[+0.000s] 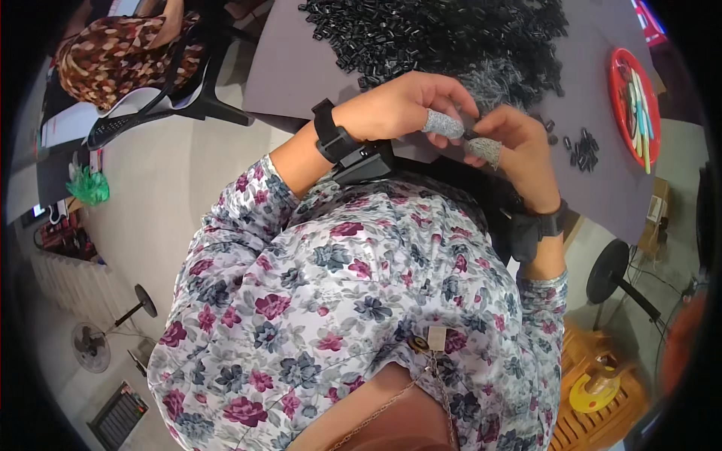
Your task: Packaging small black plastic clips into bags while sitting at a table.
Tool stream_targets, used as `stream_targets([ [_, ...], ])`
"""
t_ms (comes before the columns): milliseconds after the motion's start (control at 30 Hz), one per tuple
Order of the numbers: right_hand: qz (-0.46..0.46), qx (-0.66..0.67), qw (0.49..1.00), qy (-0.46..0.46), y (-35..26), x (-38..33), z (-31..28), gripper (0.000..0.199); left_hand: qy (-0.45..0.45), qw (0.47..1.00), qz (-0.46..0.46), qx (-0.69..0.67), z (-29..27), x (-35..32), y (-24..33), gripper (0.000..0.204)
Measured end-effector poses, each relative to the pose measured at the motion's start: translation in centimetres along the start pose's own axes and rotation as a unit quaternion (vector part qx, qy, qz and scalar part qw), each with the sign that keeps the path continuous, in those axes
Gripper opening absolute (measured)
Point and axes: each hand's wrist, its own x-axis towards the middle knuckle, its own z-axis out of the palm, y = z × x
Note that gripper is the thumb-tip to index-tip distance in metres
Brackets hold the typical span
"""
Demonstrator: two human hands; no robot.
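Note:
My left hand (410,105) and my right hand (519,146) meet at the table's near edge, fingertips almost touching. Between them they pinch a small black piece (471,134), mostly covered by the fingers. Grey wrapping covers both thumbs, and a black strap sits on each wrist. Just beyond the hands lies a wide heap of small black pieces (436,37) on the grey table, with a patch of clear or whitish bits (496,81) at its near side. A smaller group of black pieces (583,150) lies right of my right hand.
A red oval tray (618,98) with several slim sticks or tools stands at the table's right edge. At the far left a person in a patterned garment (124,56) sits on a black chair (226,113). Fans (92,342) and an orange plastic chair (602,421) stand behind me.

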Motion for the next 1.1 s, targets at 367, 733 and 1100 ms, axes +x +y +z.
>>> stream_targets([
  [367, -0.028, -0.002, 1.0, -0.005, -1.0, 0.6, 1.1, 0.03, 0.017, 0.998, 0.004, -0.067, 0.1, 0.0, -0.2, 0.04],
  [733, -0.039, -0.101, 0.994, 0.007, -0.5, 0.9, 1.8, 0.031, 0.064, 0.997, 0.005, -0.041, 0.8, 0.3, -0.9, 0.041],
  [1100, -0.17, -0.192, 0.965, 0.049, 0.6, 2.2, 1.8, 0.023, 0.135, 0.991, -0.007, 0.005, 1.6, 0.5, 0.4, 0.049],
])
